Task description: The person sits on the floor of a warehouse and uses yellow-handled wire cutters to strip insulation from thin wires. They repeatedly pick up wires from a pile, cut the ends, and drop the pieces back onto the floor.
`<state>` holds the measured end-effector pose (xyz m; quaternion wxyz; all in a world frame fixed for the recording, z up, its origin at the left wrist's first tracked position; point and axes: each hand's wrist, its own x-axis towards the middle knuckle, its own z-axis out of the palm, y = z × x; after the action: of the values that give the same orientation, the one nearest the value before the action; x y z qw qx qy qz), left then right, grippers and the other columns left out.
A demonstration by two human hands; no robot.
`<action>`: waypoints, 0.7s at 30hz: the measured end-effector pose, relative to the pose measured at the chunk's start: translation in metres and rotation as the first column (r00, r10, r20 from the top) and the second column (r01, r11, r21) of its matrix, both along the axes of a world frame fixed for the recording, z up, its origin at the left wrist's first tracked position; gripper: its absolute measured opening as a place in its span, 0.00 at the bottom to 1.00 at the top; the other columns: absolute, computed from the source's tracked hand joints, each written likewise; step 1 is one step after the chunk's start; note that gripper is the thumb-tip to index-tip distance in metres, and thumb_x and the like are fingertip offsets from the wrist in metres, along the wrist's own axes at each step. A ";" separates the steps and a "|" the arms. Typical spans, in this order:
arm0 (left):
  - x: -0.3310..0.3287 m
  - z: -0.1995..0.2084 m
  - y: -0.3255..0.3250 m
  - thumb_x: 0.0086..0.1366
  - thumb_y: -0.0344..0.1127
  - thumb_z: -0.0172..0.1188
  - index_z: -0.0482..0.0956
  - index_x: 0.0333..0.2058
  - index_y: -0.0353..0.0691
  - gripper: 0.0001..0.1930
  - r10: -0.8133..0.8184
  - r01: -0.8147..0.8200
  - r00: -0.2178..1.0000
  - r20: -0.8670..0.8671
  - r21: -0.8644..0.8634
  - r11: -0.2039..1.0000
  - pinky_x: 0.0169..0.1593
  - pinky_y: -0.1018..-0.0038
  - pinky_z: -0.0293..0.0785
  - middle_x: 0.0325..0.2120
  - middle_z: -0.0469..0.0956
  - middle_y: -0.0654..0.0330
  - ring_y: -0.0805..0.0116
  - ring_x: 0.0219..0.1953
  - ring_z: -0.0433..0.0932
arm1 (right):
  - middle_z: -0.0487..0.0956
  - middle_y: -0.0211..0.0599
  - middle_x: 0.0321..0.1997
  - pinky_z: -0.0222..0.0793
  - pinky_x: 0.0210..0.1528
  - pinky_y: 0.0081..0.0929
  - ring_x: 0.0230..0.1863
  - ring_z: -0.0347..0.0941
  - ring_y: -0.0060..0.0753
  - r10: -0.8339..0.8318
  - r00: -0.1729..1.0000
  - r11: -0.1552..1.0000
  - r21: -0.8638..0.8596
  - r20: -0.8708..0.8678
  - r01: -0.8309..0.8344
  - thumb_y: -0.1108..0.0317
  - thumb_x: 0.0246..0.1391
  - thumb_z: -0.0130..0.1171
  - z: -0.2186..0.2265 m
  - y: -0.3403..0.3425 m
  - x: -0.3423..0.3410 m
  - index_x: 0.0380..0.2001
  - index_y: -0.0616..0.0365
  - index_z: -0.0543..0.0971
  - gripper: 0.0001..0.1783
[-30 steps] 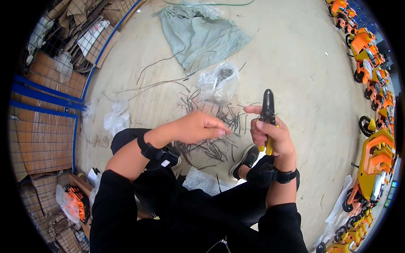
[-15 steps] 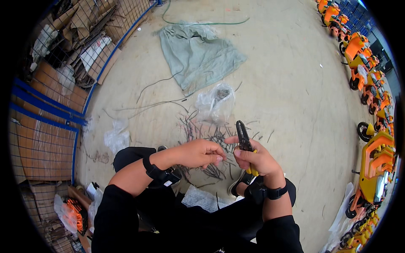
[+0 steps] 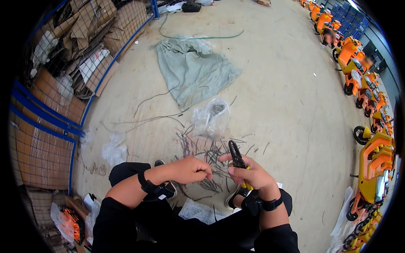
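Note:
My right hand (image 3: 257,175) grips a wire stripper (image 3: 237,157) with black jaws and yellow handles. Its jaws point up and away from me, and the index finger sticks out to the left. Just left of it, my left hand (image 3: 190,170) is closed, fingers curled in. Whether anything is pinched there is hidden. Below both hands a loose heap of short dark cable pieces (image 3: 185,145) is strewn on the floor between my feet. A clear plastic bag (image 3: 202,122) with something dark grey inside lies just beyond the heap.
Farther off, a grey-green woven sack (image 3: 196,78) lies flat, with a green hose (image 3: 219,37) behind it. Long thin cables (image 3: 145,119) trail left. Bubble wrap (image 3: 197,211) is near my legs. A blue mesh fence (image 3: 72,164) holds cardboard at left; orange-yellow scooters (image 3: 375,168) line the right.
The view has tipped upward, so the floor and both hands sit lower in the picture. My left hand's fingers have curled in more. The wire stripper stays in my right hand.

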<state>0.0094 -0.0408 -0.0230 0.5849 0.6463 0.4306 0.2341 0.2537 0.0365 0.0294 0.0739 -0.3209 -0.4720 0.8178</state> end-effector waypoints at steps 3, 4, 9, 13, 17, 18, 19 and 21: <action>-0.001 -0.005 0.000 0.58 0.31 0.52 0.81 0.33 0.39 0.09 0.042 -0.040 0.998 -0.041 0.029 0.999 0.32 0.74 0.70 0.23 0.79 0.62 0.73 0.25 0.75 | 0.66 0.19 0.20 0.53 0.24 0.16 0.21 0.58 0.14 0.017 1.000 1.000 0.005 -0.013 -0.017 0.68 0.59 0.57 -0.001 0.000 -0.003 0.55 0.54 0.72 0.21; -0.002 -0.005 0.001 0.58 0.31 0.52 0.81 0.33 0.39 0.09 0.045 -0.043 0.997 -0.069 0.032 0.999 0.32 0.74 0.71 0.23 0.79 0.61 0.72 0.25 0.75 | 0.66 0.19 0.20 0.53 0.24 0.16 0.21 0.58 0.14 0.022 1.000 1.000 0.005 -0.018 -0.022 0.68 0.59 0.57 -0.002 -0.001 -0.004 0.55 0.54 0.72 0.21; -0.002 -0.004 0.000 0.57 0.34 0.53 0.81 0.31 0.38 0.09 0.098 -0.086 0.980 -0.171 0.075 0.993 0.32 0.72 0.71 0.22 0.79 0.56 0.66 0.25 0.77 | 0.65 0.20 0.21 0.54 0.24 0.16 0.21 0.59 0.15 0.015 0.999 1.000 0.012 0.035 -0.016 0.69 0.59 0.56 0.000 -0.005 -0.012 0.56 0.58 0.71 0.21; -0.002 -0.002 0.000 0.57 0.33 0.53 0.81 0.30 0.38 0.09 0.114 -0.093 0.980 -0.161 0.131 0.987 0.32 0.71 0.72 0.23 0.79 0.57 0.64 0.26 0.77 | 0.64 0.20 0.21 0.54 0.24 0.17 0.21 0.59 0.16 -0.033 0.999 0.998 -0.051 -0.038 0.031 0.71 0.59 0.54 -0.002 -0.007 -0.015 0.56 0.59 0.70 0.21; -0.005 0.005 0.001 0.58 0.33 0.53 0.80 0.29 0.37 0.09 0.155 -0.148 0.979 -0.130 0.061 0.987 0.31 0.74 0.71 0.21 0.78 0.61 0.71 0.24 0.75 | 0.62 0.22 0.20 0.54 0.24 0.18 0.21 0.57 0.17 -0.169 0.977 0.970 -0.197 -0.127 0.142 0.71 0.59 0.52 -0.004 -0.007 -0.014 0.57 0.59 0.69 0.22; -0.005 0.007 0.002 0.59 0.35 0.53 0.80 0.28 0.36 0.10 0.176 -0.173 0.979 -0.104 0.043 0.984 0.29 0.75 0.70 0.19 0.77 0.61 0.73 0.22 0.75 | 0.62 0.22 0.20 0.54 0.24 0.18 0.21 0.56 0.17 -0.210 0.966 0.953 -0.251 -0.153 0.168 0.71 0.59 0.52 -0.004 -0.006 -0.012 0.58 0.59 0.68 0.23; -0.006 0.008 0.004 0.59 0.35 0.52 0.80 0.28 0.36 0.10 0.172 -0.176 0.981 -0.094 -0.036 0.984 0.28 0.76 0.69 0.19 0.77 0.63 0.75 0.22 0.74 | 0.62 0.23 0.20 0.54 0.24 0.18 0.21 0.55 0.17 -0.252 0.951 0.933 -0.305 -0.177 0.190 0.71 0.59 0.51 -0.004 -0.004 -0.011 0.58 0.59 0.68 0.23; -0.007 0.010 0.007 0.60 0.35 0.52 0.79 0.27 0.37 0.10 0.160 -0.170 0.985 -0.069 -0.202 0.964 0.25 0.77 0.67 0.17 0.75 0.66 0.79 0.20 0.72 | 0.61 0.23 0.20 0.53 0.24 0.18 0.21 0.55 0.17 -0.256 0.955 0.936 -0.286 -0.149 0.207 0.71 0.58 0.51 -0.002 -0.003 -0.009 0.58 0.59 0.67 0.24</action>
<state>0.0025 -0.0341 -0.0134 0.6160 0.5497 0.5200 0.2190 0.2447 0.0336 0.0274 0.1693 -0.3045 -0.3072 0.8856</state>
